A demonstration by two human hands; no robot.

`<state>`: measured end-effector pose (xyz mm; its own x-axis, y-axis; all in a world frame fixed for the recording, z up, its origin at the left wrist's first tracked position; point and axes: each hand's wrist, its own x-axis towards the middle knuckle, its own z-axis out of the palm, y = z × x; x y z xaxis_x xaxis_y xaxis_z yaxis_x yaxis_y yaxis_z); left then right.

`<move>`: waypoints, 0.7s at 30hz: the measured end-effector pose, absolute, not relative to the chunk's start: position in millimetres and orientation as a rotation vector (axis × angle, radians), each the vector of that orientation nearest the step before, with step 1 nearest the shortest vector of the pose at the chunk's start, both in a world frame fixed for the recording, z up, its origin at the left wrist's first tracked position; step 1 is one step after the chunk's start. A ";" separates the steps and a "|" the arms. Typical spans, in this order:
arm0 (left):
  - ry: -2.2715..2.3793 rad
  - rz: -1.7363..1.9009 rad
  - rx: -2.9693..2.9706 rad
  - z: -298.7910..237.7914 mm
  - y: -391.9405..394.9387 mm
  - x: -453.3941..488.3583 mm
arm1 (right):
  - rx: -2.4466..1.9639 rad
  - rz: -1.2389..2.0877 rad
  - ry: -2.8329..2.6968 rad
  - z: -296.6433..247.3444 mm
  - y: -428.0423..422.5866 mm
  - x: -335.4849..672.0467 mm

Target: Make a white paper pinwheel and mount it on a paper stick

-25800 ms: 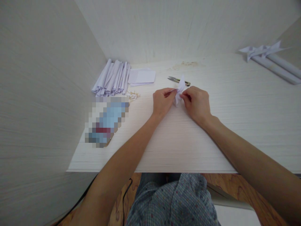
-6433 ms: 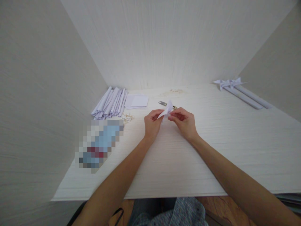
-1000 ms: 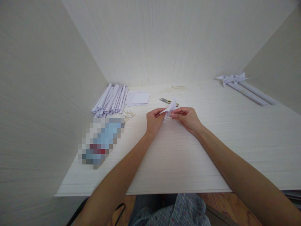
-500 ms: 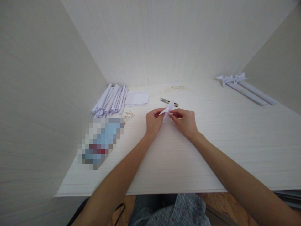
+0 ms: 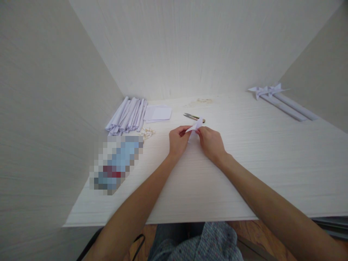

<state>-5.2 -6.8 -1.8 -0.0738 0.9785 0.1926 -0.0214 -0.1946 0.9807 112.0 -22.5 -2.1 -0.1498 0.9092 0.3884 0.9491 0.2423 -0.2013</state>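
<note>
A small folded piece of white paper [image 5: 194, 128] is held just above the white desk [image 5: 244, 163], pinched from both sides. My left hand [image 5: 178, 140] grips its left part with thumb and fingers closed. My right hand [image 5: 210, 143] is closed on its right part, knuckles toward me. Small scissors [image 5: 193, 117] lie on the desk just behind the paper.
A bundle of rolled white paper [image 5: 127, 115] and flat paper squares [image 5: 159, 113] lie at the back left, with small wooden bits [image 5: 147, 133] beside them. A pixelated blue object [image 5: 115, 163] sits at the left. Two paper pinwheels on rolled sticks [image 5: 280, 99] lie at the back right.
My right hand has drawn in closer to the left and curled tighter on the paper. The paper's upper flap sits lower than a second ago.
</note>
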 end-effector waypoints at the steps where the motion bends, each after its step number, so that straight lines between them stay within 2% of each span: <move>1: 1.148 1.419 1.302 -1.8 -6.9 -5.1 | -1.711 -0.126 -2.105 -2.0 -22.7 111.8; 12: 1.138 1.411 1.420 -4.4 -6.7 -5.4 | -1.700 -0.076 -2.097 0.1 -22.9 113.0; 21: 1.143 1.401 1.425 -4.4 -6.6 -5.5 | -1.758 -0.159 -2.165 0.3 -24.6 111.2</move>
